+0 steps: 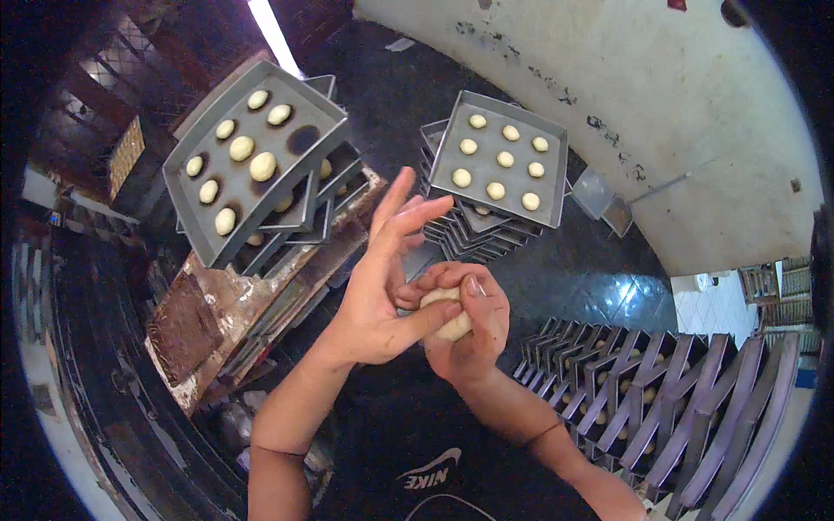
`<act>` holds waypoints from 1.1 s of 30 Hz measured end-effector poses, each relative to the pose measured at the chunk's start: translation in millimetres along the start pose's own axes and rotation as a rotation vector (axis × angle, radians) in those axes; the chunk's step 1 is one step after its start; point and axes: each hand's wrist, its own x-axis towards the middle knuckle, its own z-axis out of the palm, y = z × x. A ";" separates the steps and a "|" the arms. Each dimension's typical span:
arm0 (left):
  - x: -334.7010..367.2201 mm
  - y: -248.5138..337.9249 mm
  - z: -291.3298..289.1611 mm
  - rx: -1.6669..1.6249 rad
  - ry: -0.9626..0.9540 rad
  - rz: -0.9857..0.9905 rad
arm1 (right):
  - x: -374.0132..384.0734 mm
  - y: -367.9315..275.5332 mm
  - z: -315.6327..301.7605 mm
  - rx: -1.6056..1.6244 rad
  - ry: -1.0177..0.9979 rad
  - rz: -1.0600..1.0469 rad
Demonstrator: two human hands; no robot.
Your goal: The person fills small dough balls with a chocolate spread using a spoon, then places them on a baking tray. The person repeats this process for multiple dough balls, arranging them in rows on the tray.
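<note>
A pale piece of dough (453,327) sits between my two hands, in front of my chest. My right hand (478,334) cups it, with the fingers curled round it. The thumb of my left hand (378,291) presses on the dough from the left, and its lower fingers bend in beside it. The index and middle fingers of that hand stretch up and away. Part of the dough is hidden by the fingers. Beyond my hands, on the left, a square metal tray (287,180) holds several round dough balls (241,148) and shows dark round stains.
At the back right, another tray (519,130) with dough balls in rows tops a crisscross stack. The left tray rests on other trays on a worn wooden table (233,321). More stacked trays (660,408) with dough stand at the lower right. A pale wall (608,69) curves behind.
</note>
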 end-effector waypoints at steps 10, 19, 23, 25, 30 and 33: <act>61.7 -63.8 14.2 -0.358 -0.153 -0.281 | 73.4 0.2 -51.6 0.009 -0.008 0.023; 71.8 -143.1 -68.1 -0.431 0.147 -0.401 | 162.3 86.4 -30.9 -0.112 0.034 0.232; 67.8 -164.1 -134.4 -0.064 0.455 -0.325 | 216.5 135.8 0.1 -0.348 0.052 0.347; 63.2 -161.6 -175.2 0.111 0.600 -0.206 | 255.9 161.3 25.1 -0.625 -0.114 0.249; 46.3 -162.3 -260.5 0.389 0.718 -0.222 | 369.0 234.5 62.7 -1.470 -1.058 -0.152; 43.7 -170.1 -276.5 0.377 0.683 -0.285 | 390.3 270.8 55.0 -1.799 -1.584 -0.150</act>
